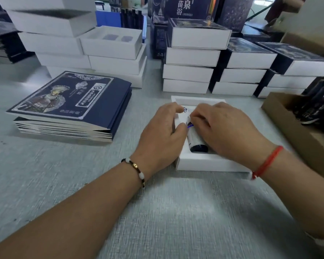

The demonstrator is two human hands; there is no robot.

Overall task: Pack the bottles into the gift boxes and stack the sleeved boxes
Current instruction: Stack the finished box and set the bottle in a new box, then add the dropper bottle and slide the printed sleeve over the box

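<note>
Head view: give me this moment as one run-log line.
stage: bottle into tray | left hand: steadies white box | right hand: presses dark bottle down | sleeve stack: untouched, left

A pale grey, faintly streaked surface fills the near scene under soft, even light.

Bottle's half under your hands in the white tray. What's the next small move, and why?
Probably press the dark bottle fully down into the white tray. Both the left hand and right hand are on it, and it looks not quite seated; sleeving comes afterwards.
</note>
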